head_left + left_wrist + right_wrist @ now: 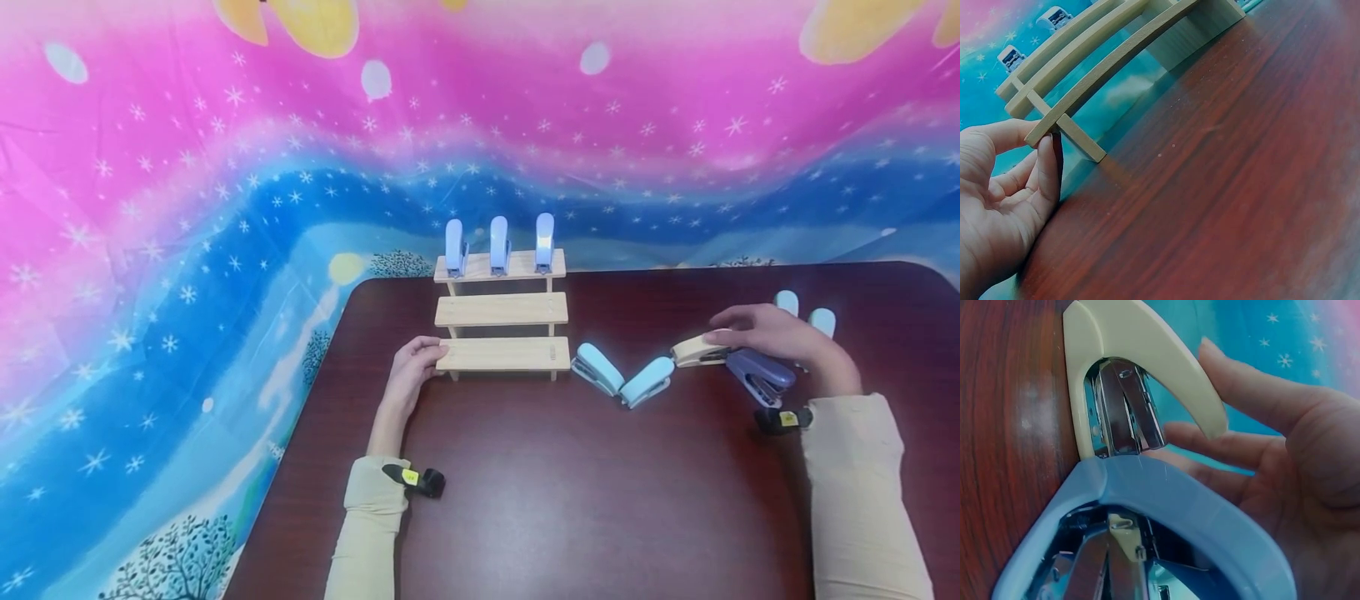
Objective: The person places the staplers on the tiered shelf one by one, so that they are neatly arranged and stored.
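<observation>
A three-step wooden shelf (pixel 502 354) stands toward the back of the table. My left hand (pixel 408 371) pinches the left end of its lowest board (pixel 1107 75) between thumb and fingers. At the right, my right hand (pixel 780 337) holds a cream stapler (pixel 692 352), its thumb and fingers at the handle in the right wrist view. A dark purple-blue stapler (pixel 757 375) lies right beside the cream one, partly under the hand in the head view. Three lavender staplers (pixel 498 246) stand upright in a row on the top step.
Two pale turquoise staplers (pixel 648 382) lie in a V between the shelf and the cream stapler. Two more mint-coloured staplers (pixel 822 321) are behind my right hand, partly hidden. A patterned cloth (pixel 187 208) hangs behind the dark wooden table (pixel 562 500).
</observation>
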The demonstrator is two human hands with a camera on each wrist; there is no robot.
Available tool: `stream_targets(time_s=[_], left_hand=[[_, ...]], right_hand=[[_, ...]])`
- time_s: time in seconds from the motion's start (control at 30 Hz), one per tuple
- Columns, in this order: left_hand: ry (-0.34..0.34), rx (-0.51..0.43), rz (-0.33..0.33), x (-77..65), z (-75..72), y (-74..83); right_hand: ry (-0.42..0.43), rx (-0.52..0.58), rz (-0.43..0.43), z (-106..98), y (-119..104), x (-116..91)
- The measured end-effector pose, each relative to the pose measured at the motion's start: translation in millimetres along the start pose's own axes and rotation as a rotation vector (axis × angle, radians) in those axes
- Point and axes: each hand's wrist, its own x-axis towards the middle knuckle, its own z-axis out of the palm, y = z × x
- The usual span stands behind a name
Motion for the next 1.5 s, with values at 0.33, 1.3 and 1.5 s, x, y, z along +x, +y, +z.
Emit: stream_targets(time_s=[0.33, 1.3, 1.5], left_hand=[[0.011, -0.01, -0.004, -0.6, 0.5, -1.7], [0.014, -0.016, -0.004, -0.7, -0.6, -1.0], [0.009, -0.02, -0.002, -0.2, 0.3, -0.9]], right_hand=[[0.139, -0.178, -0.077, -3, 7, 13], [-0.122, -0.246, -0.026, -19, 0, -18], [-0.019, -0.274, -0.061, -23, 2, -12]])
